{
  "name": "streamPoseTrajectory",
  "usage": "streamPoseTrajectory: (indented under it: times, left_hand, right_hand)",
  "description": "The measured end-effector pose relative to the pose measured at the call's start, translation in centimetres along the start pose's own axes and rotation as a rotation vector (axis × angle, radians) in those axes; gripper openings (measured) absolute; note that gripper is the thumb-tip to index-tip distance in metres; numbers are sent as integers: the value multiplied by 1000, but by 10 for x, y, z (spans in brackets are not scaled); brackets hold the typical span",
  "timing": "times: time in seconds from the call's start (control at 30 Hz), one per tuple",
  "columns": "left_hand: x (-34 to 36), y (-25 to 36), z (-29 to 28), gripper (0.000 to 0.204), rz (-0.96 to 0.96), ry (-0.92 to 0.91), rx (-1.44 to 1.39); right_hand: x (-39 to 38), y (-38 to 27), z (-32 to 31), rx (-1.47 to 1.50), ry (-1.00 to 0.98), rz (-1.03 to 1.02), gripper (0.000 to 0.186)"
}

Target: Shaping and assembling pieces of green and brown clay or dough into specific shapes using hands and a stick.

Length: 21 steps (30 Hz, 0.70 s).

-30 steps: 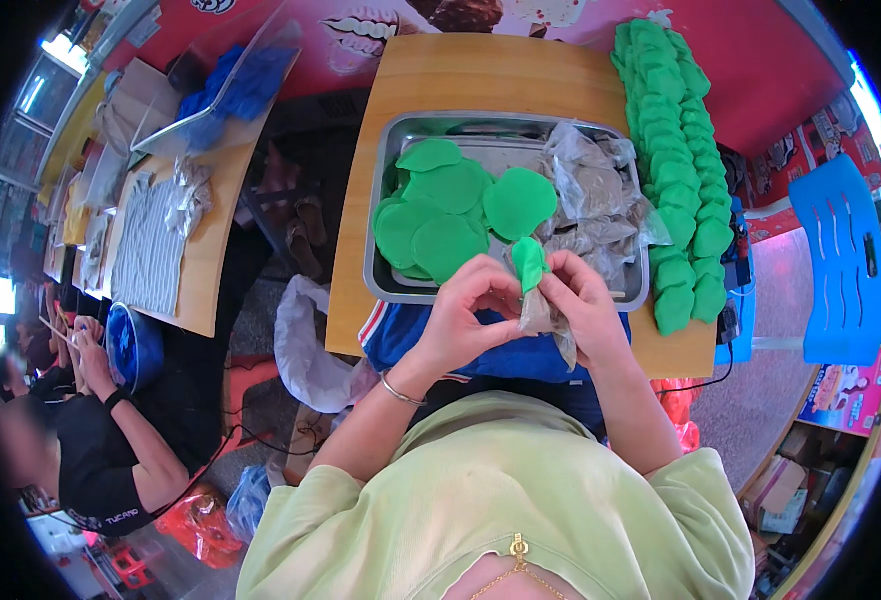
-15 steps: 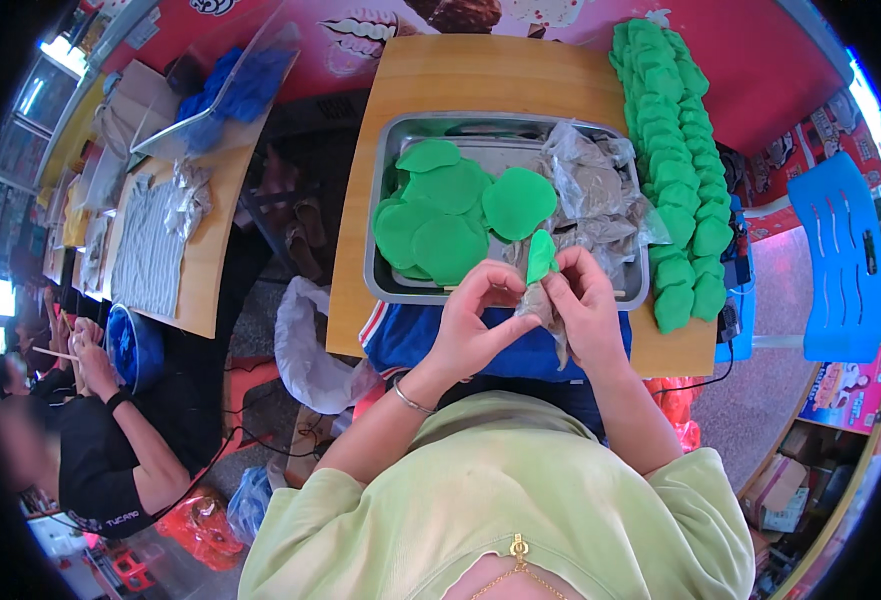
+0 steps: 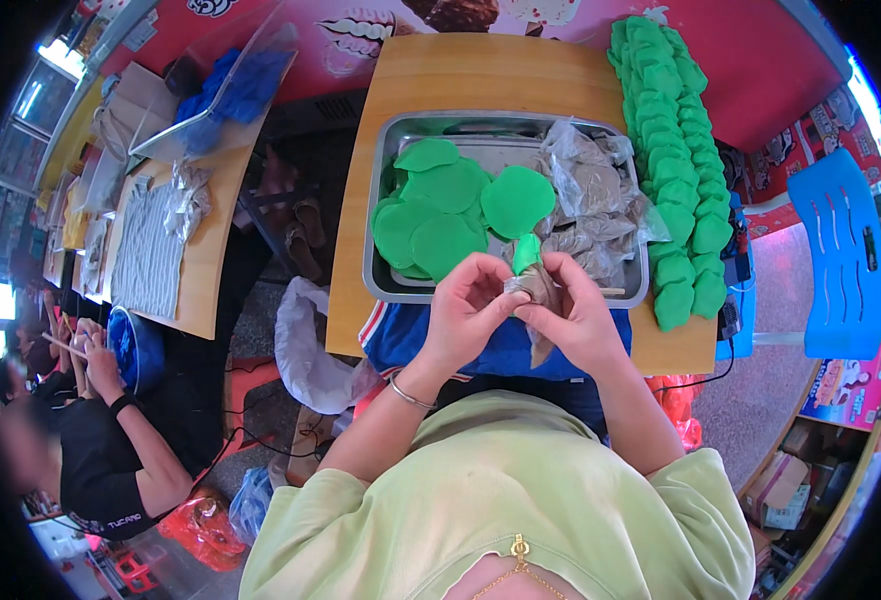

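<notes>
Over the near edge of a metal tray (image 3: pixel 372 270), my left hand (image 3: pixel 465 312) and my right hand (image 3: pixel 582 318) pinch a thin grey-brown cloth-like piece (image 3: pixel 536 284) together. A green tip (image 3: pixel 526 252) pokes out of its top, and a loose tail of it hangs below my fingers. What lies inside the wrap is hidden. Beyond my left hand, flat round green pieces (image 3: pixel 445 240) overlap in the tray's left half, and one green disc (image 3: pixel 518 203) sits nearer the middle. Crumpled grey-brown pieces with clear plastic (image 3: pixel 592 185) fill its right side.
Long rows of stacked green pieces (image 3: pixel 672 170) line the wooden table's (image 3: pixel 440 75) right side. A blue cloth (image 3: pixel 400 340) lies below the tray. To the left are a white bag (image 3: pixel 310 350) and a seated person (image 3: pixel 110 450). A blue chair (image 3: pixel 835 255) stands at right.
Both hands have come slightly left and turned the held piece. Less green shows now, and more of the grey-brown wrap is bunched between my fingers. The tray's contents look the same.
</notes>
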State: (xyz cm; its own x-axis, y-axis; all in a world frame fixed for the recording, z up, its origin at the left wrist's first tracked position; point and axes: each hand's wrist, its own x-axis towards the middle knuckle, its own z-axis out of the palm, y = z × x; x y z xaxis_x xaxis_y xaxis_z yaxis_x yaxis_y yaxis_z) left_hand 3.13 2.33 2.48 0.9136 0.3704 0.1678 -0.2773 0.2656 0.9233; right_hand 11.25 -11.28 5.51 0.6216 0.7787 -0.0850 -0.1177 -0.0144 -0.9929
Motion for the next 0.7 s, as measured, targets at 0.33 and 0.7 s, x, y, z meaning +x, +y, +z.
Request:
streamPoseTrajectory:
  times: [0.33,0.7]
  left_hand:
    - [7,9,-11,13,-106,-19,127]
    - [8,10,-11,8,165,-87,276]
  right_hand:
    - [0,-2,-12,182,-15,150,27]
    - [4,-3,-4,98,73,-34,21]
